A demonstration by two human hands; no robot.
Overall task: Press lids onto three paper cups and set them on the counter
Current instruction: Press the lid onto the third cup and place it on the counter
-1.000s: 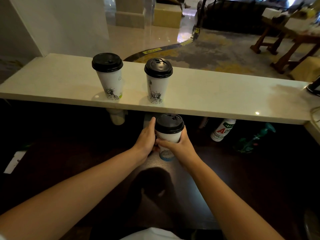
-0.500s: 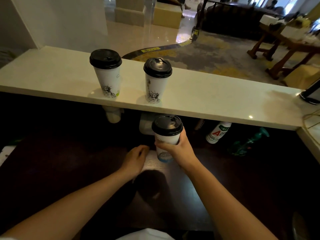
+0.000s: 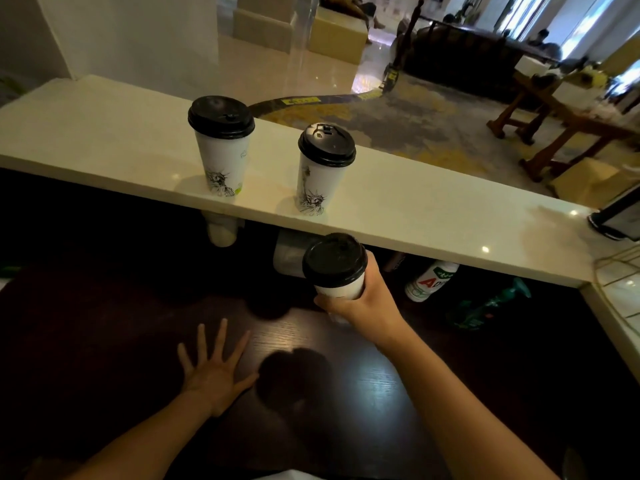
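Two white paper cups with black lids stand upright on the pale counter [image 3: 433,209]: one on the left [image 3: 221,147] and one nearer the middle [image 3: 323,168]. A third lidded cup [image 3: 335,266] is in the air just below the counter's front edge, and my right hand [image 3: 367,303] is wrapped around its side. My left hand [image 3: 214,368] lies flat with fingers spread on the dark wooden table [image 3: 104,341], holding nothing.
Under the counter ledge sit a white bottle with red and green print [image 3: 431,280], a green spray bottle [image 3: 485,304] and a pale container [image 3: 289,256]. A dark device [image 3: 614,218] stands at the counter's right end. Beyond the counter lie lobby floor and wooden furniture.
My left hand let go of the third cup and dropped flat onto the table. My right hand lifted that cup up toward the counter edge.
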